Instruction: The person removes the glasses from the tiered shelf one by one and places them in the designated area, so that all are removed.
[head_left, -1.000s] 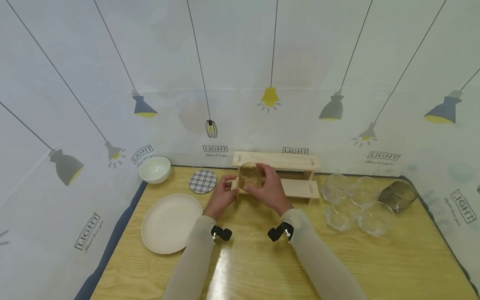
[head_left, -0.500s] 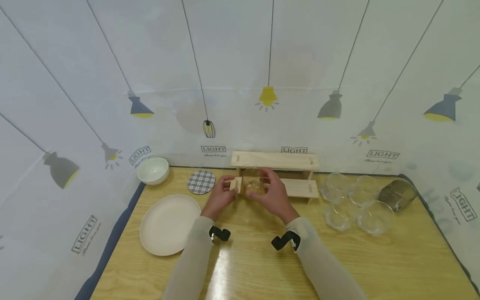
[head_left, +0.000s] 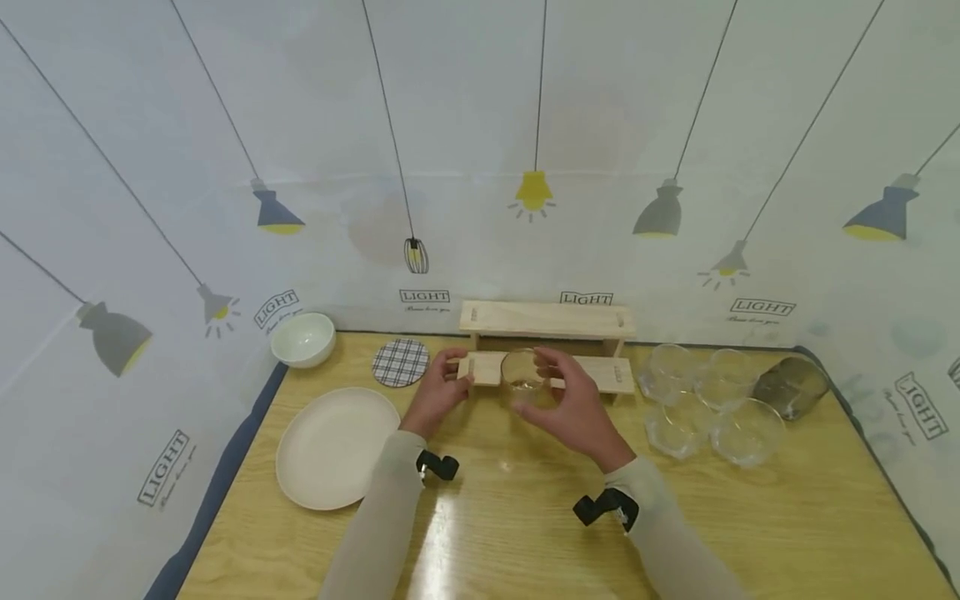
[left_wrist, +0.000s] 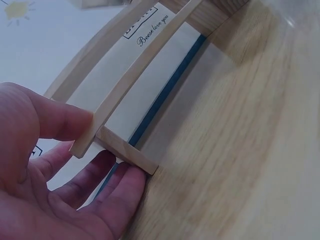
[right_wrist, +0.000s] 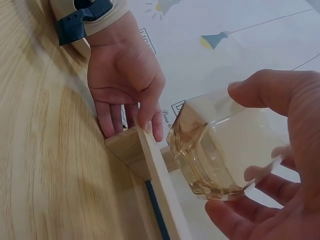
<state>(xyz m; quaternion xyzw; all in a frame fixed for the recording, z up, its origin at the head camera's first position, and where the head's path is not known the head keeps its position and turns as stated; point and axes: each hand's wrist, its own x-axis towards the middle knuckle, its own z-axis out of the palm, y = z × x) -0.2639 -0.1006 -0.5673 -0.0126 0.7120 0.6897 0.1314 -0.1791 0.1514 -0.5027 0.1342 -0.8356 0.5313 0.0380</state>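
An amber-tinted drinking glass (head_left: pixel 522 382) is in my right hand (head_left: pixel 581 412), above the front of a two-tier wooden rack (head_left: pixel 551 318). Seen in the right wrist view, the thumb and fingers span the sides of the glass (right_wrist: pixel 212 155), which looks faceted near its base. My left hand (head_left: pixel 437 393) grips the left end of the rack's lower board. In the left wrist view, the thumb lies on top of that board (left_wrist: pixel 132 80) and the fingers are below, beside the short leg (left_wrist: pixel 127 152).
Left of the rack are a checked round coaster (head_left: pixel 401 362), a pale bowl (head_left: pixel 303 340) and a large cream plate (head_left: pixel 337 448). Several clear glasses (head_left: pixel 678 425) stand to the right, with a dark grey glass (head_left: pixel 790 387) lying on its side by the patterned wall covering (head_left: pixel 480 150).
The right hand has carried the amber glass rightward and closer to me, away from the left end of the rack. The left hand remains at the lower board's end.
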